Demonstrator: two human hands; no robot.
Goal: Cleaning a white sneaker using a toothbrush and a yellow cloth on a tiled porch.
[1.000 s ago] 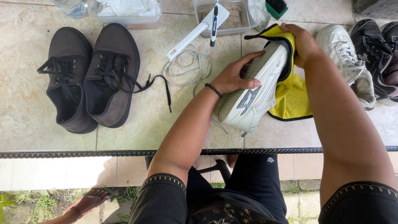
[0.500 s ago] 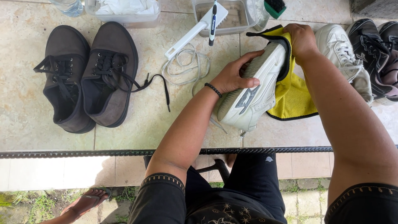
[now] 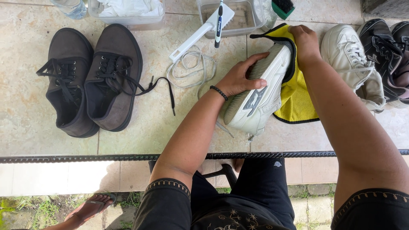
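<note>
Two dark grey lace-up shoes (image 3: 91, 79) sit left on my tiled table (image 3: 140, 127). One white leather sneaker (image 3: 260, 96) lies sole-up under my left hand (image 3: 240, 79), which grips its sole. My right hand (image 3: 306, 42) is closed on one yellow cloth (image 3: 298, 100) at the toe. A second white sneaker (image 3: 353, 64) and black shoes (image 3: 390, 51) are partly cut off on the right.

A clear plastic tub (image 3: 128, 15) holding white cloths is seen at eleven o'clock; another clear tub (image 3: 247, 19) at twelve.

Beige tiled floor (image 3: 25, 119): grey shoe pair (image 3: 91, 81), white laces (image 3: 191, 68), brush (image 3: 200, 30), yellow cloth (image 3: 298, 98), white sneaker (image 3: 353, 64).
</note>
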